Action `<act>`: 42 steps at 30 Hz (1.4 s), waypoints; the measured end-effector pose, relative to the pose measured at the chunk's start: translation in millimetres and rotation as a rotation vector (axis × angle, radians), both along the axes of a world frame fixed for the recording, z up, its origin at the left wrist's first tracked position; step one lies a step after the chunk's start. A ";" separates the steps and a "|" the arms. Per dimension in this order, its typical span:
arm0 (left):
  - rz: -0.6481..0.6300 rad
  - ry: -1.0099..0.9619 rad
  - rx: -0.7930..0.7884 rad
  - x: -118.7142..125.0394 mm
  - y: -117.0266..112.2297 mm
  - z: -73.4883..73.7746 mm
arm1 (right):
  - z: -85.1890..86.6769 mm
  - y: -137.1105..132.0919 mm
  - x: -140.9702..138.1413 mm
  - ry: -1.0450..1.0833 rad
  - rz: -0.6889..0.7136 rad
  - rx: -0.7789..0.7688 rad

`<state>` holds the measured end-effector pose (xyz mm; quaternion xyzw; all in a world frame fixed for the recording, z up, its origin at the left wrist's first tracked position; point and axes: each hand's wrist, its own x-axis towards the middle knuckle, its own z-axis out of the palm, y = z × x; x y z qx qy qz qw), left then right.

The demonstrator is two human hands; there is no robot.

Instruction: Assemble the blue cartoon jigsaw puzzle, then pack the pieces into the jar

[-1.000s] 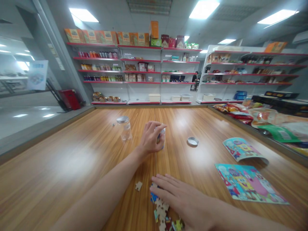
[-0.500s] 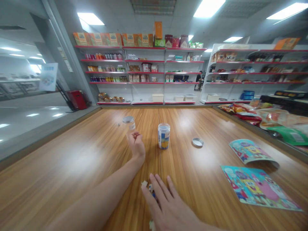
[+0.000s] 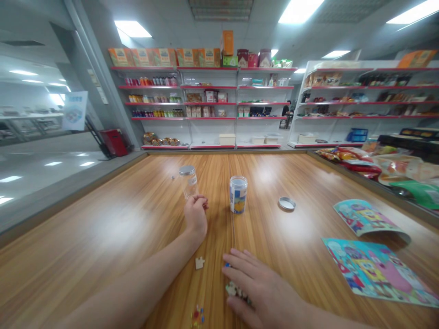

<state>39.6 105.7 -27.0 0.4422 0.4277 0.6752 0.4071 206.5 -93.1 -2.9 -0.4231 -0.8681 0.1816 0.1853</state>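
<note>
Pieces in hand: loose puzzle pieces [image 3: 232, 289] lie at the near middle of the tabletop [image 3: 137, 192], partly covered by the right hand [image 3: 255, 283]; how many are underneath cannot be told.
Step at the pile: judging by the flat palm, gathering or steadying the pieces rather than picking one out; none are visibly joined.
Next move at the pile: singling out a piece would call for raising the palm and pinching with thumb and fingertips, without scattering the others.
Right hand: palm down, fingers lightly spread and pointing far and left, wrist low, forearm coming in from the near right.
Left hand [image 3: 196, 214]: loosely curled, fingers bent towards the right, in front of the lidded clear jar [image 3: 188, 182]; contact with the jar, or anything inside the curl, cannot be told.
Both hands: well apart, the left farther out, the right nearer.
Lone piece [image 3: 199, 262]: pale side up, left of the pile, beside the left forearm.
Colourful bit [image 3: 198, 316]: at the near edge, too blurred to make out.
Printed jar [image 3: 238, 196]: upright, beyond the pile, seemingly uncovered; a loose lid [image 3: 287, 204] lies to its right.
</note>
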 end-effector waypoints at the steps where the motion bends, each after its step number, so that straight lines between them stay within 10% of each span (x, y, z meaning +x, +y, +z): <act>1: -0.089 0.044 0.001 -5.4 -11.9 3.0 | 5.2 -2.2 10.3 0.007 -0.005 -0.030; 6: -0.575 0.443 0.048 -63.3 -106.2 17.1 | 5.1 -12.1 46.8 -0.015 -0.014 -0.059; 8: -0.747 1.073 0.264 -86.9 -140.0 13.4 | -5.8 -11.0 45.3 -0.095 -0.046 -0.007; 13: -0.543 1.685 0.557 -78.5 -166.2 -14.6 | -14.5 -1.0 20.1 -0.106 -0.027 0.051; 20: -0.566 1.457 0.588 41.1 -163.3 -21.0 | -11.0 -4.1 22.5 0.501 -0.270 -0.203; 26: -0.637 1.258 0.459 53.0 -166.2 5.5 | -27.3 16.1 35.2 1.200 -0.466 -0.345; 42: -0.690 1.199 0.561 42.5 -150.1 10.9 | 3.2 1.8 38.0 0.722 -0.435 -0.182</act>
